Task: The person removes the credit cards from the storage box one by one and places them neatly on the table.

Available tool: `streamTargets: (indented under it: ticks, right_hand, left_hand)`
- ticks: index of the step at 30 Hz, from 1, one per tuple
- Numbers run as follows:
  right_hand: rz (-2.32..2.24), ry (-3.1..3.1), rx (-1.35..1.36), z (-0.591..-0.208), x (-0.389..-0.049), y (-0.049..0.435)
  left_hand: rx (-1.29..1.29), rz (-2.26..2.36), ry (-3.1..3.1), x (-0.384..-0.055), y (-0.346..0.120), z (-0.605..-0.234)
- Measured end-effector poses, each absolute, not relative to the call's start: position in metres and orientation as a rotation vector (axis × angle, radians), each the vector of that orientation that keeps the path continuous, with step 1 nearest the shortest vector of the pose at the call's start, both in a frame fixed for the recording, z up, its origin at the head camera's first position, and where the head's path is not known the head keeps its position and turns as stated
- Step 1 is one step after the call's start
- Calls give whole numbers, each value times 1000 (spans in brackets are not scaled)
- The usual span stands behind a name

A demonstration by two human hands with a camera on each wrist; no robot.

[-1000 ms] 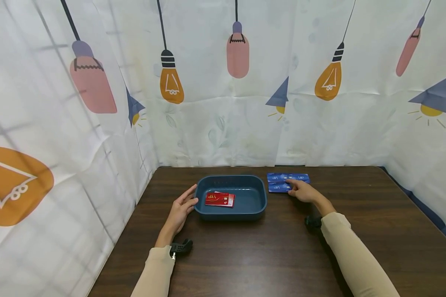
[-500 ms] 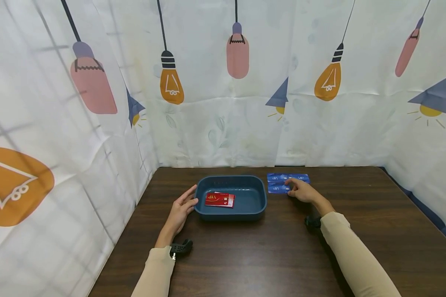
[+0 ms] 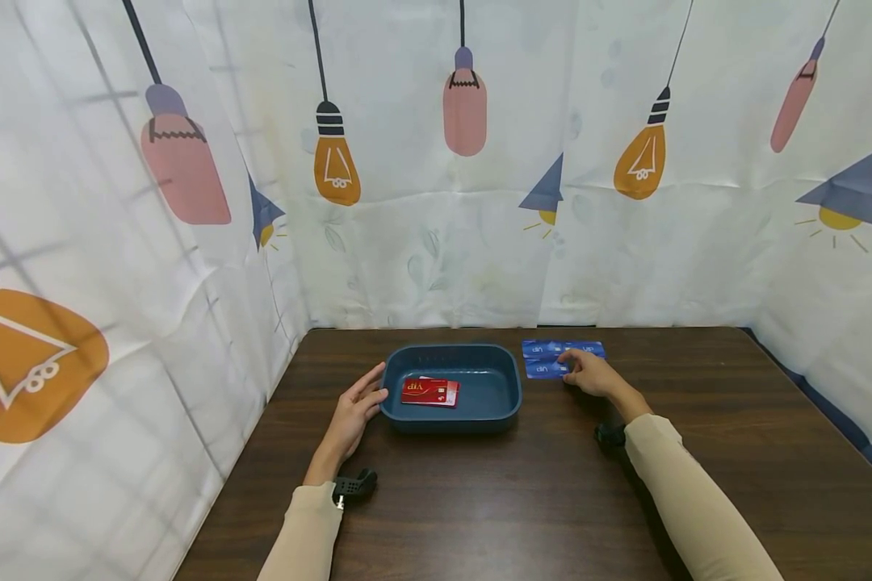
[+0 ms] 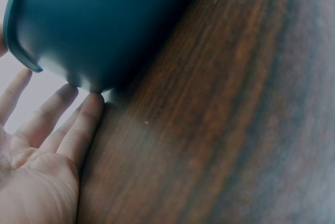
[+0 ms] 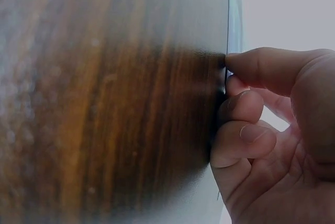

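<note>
In the head view my left hand (image 3: 351, 415) is at the left end of a dark blue plastic bin (image 3: 450, 424). Its extended fingers meet the bin's outer wall in the left wrist view. Red VIP cards (image 3: 425, 391) lie overlapped on the bin floor, left of centre. Right of the bin, my right hand (image 3: 593, 374) holds the near blue VIP card (image 3: 542, 369) by its right end, thumb and index finger at the card's edge and the other fingers curled against the tabletop. More blue VIP cards (image 3: 589, 348) form a row just behind it.
The dark wooden table (image 3: 472, 508) ends at a white curtain (image 3: 436, 266) printed with lamps, which hangs along the back and sides. A dark band is on each wrist, with the right wristband (image 3: 610, 436) close over the wood.
The near blue card has shifted slightly at the right fingertips. Both hands and the bin stay almost where they were, and the head view has tilted a touch upward.
</note>
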State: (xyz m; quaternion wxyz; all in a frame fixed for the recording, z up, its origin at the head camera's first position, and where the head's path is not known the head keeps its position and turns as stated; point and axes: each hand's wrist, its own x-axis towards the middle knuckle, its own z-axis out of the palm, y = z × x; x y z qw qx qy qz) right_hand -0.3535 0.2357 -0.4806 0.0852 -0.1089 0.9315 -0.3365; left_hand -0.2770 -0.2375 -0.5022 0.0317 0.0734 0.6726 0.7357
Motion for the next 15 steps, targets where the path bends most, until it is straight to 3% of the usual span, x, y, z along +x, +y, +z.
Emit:
streamTargets:
  ticks: [15]
  right_hand:
    - [-1018,2781,-317,-480,-353,235]
  left_hand:
    - [212,2267,2064,-277,-238,-502]
